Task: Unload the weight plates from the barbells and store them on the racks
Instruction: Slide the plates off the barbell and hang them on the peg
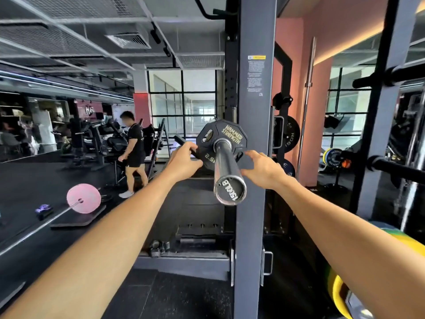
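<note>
A small black 2.5 kg weight plate [226, 134] marked Hammer Strength sits on the barbell sleeve [226, 168], which points straight at me beside the grey rack upright [255, 111]. My left hand [184, 158] grips the plate's left edge with curled fingers. My right hand [262, 168] reaches the plate's right edge, fingers bent around its rim. Black plates [290, 135] hang on the rack's storage pegs behind the upright.
A pink plate [84, 198] on another barbell lies on the floor at the left. A person [135, 153] stands among machines behind it. Yellow and green plates [358, 272] sit at the lower right. Black rack pegs [391, 168] stick out on the right.
</note>
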A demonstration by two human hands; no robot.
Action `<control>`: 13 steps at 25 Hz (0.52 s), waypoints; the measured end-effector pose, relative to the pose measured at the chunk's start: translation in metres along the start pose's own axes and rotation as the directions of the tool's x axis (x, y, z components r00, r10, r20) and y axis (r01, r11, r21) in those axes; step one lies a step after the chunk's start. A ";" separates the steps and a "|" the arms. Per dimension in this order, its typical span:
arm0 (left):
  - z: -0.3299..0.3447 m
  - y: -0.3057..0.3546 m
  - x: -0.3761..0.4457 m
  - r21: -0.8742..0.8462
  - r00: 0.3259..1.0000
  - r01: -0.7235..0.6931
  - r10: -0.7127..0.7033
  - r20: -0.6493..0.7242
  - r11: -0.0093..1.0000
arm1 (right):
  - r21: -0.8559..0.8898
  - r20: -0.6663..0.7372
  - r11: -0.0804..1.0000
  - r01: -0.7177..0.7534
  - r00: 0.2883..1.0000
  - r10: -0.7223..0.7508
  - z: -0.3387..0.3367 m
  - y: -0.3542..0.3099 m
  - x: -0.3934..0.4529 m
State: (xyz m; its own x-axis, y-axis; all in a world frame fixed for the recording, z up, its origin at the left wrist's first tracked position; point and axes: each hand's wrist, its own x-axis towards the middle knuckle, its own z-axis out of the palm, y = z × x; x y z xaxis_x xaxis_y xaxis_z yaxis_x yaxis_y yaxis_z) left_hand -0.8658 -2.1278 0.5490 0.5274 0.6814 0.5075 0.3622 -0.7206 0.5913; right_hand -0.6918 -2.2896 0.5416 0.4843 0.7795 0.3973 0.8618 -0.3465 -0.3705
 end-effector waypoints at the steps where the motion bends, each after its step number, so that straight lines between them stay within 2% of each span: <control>1: 0.004 -0.005 0.016 0.000 1.000 0.011 -0.011 -0.003 1.000 | -0.004 -0.006 1.000 -0.003 1.000 0.003 0.003 0.000 0.016; 6: 0.025 -0.022 0.083 0.019 0.998 0.053 -0.053 0.021 0.998 | 0.036 -0.049 0.994 -0.100 0.994 0.102 0.013 0.009 0.083; 11: 0.048 -0.015 0.136 -0.009 0.999 -0.036 0.037 0.020 0.999 | 0.150 0.010 0.956 -0.251 0.968 0.252 0.034 0.025 0.127; 13: 0.054 -0.012 0.147 0.120 0.999 -0.029 0.034 -0.040 0.992 | 0.199 0.037 0.936 -0.291 0.956 0.290 0.044 0.026 0.136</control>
State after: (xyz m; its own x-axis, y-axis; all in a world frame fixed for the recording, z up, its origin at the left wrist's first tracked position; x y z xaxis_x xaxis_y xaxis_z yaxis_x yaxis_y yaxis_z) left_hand -0.7506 -2.0257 0.5826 0.5081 0.6608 0.5524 0.4359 -0.7505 0.4968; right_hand -0.6102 -2.1697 0.5493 0.7072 0.6643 0.2421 0.6357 -0.4475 -0.6290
